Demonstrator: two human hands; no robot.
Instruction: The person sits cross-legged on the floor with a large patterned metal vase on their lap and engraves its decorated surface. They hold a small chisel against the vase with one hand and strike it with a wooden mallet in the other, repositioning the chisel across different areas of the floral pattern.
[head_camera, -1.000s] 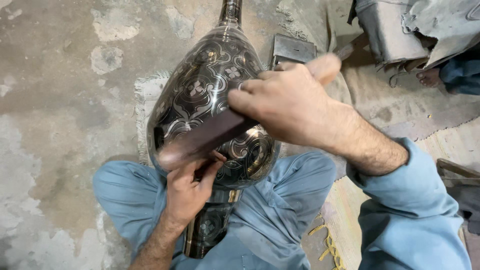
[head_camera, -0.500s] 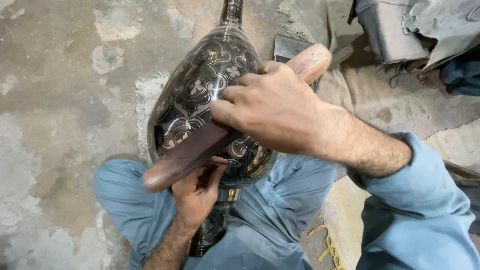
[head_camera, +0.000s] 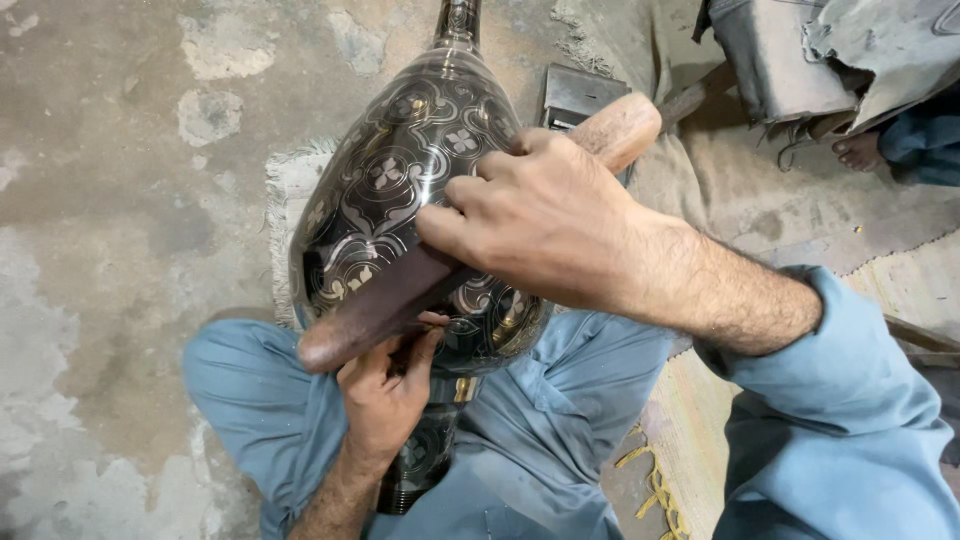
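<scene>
- Item, vase (head_camera: 415, 190): a large dark metal vessel with pale floral engraving, lying across your lap, neck pointing to 12 o'clock and base toward 6 o'clock over your blue trousers (head_camera: 250, 390).
- Item, wooden tool (head_camera: 400, 295): a long club-like piece, pale handle end at 2 o'clock, dark worn end at 7 o'clock, laid slantwise against the vase's belly.
- Right hand (head_camera: 545, 215): fingers wrapped tight round the tool's middle, a full closed grip.
- Left hand (head_camera: 385, 390): beneath the vase at 6 o'clock, fingers curled up against its underside near the tool's dark end (whether it clasps something small there, you cannot tell).
- Risk: the rounded vessel looks free to roll on your lap; an uneven push from the tool could turn it off your supporting hand.
- Risk: your left fingertips sit just beside the tool's dark end; a slip there could pinch them.
- Hidden: the vase's mouth is cut off at the top edge; its foot is buried between your knees.
- Hard to read: a grey metal block (head_camera: 580, 95) at 1 o'clock, half behind the tool; another person's bare foot (head_camera: 858, 150) at 2 o'clock.
</scene>
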